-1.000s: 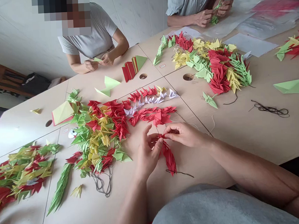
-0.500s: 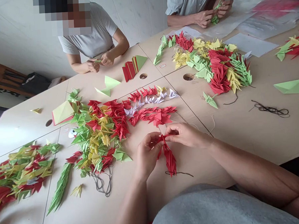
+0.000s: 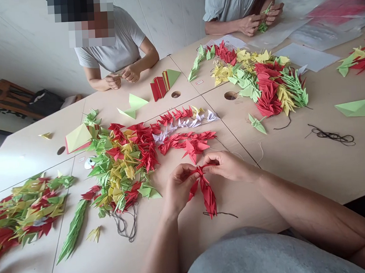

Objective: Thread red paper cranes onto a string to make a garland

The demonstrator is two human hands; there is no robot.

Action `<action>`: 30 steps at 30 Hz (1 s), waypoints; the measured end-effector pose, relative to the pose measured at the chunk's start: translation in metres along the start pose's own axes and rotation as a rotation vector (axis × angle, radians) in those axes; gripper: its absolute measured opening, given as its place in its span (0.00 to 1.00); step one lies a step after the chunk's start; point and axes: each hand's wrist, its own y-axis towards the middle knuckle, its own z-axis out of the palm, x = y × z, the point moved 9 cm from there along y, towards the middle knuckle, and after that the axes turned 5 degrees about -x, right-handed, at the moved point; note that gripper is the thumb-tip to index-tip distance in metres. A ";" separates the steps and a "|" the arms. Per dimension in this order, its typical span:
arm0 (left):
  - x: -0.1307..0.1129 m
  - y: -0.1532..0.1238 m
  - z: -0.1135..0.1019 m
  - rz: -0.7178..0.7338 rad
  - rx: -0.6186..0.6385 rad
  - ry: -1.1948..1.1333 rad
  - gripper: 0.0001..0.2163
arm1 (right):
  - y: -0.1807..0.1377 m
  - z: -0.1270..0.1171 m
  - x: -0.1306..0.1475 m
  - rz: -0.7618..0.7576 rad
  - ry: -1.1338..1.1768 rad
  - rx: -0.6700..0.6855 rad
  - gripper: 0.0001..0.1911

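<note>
My left hand [image 3: 178,188] and my right hand [image 3: 228,165] both pinch the top of a short string of red paper cranes [image 3: 207,191] that lies on the pale table [image 3: 294,159] in front of me. A dark thread [image 3: 221,213] trails out from the string's lower end. Just beyond my fingers lie longer strings of red cranes [image 3: 187,140] and white cranes [image 3: 182,124]. To the left spreads a heap of red, yellow and green cranes [image 3: 122,164].
One person opposite folds paper with both hands [image 3: 122,76]; another person's hands [image 3: 257,20] work at the far right. More crane heaps lie at far right [image 3: 262,79] and near left [image 3: 24,212]. Loose dark thread [image 3: 331,135], folded green sheets [image 3: 357,108] and red paper [image 3: 161,84] sit about.
My left fingers have closed from open onto the top of the red crane string, which has bunched up. The nearby long red string has shifted slightly toward my hands.
</note>
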 end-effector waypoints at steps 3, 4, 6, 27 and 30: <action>-0.001 -0.001 0.005 0.007 0.045 -0.020 0.11 | 0.000 0.003 -0.002 0.015 0.025 0.027 0.10; -0.002 -0.001 0.006 0.020 0.054 -0.015 0.11 | 0.000 0.004 -0.002 0.015 0.039 0.037 0.10; -0.003 -0.002 0.006 0.050 0.055 0.018 0.11 | 0.000 0.006 -0.003 0.010 0.066 0.055 0.09; -0.002 -0.002 0.002 0.010 0.002 0.023 0.13 | -0.002 0.007 -0.002 0.025 0.032 0.070 0.11; -0.001 -0.001 0.003 0.016 0.034 0.016 0.12 | 0.000 0.007 -0.004 0.029 0.037 0.087 0.12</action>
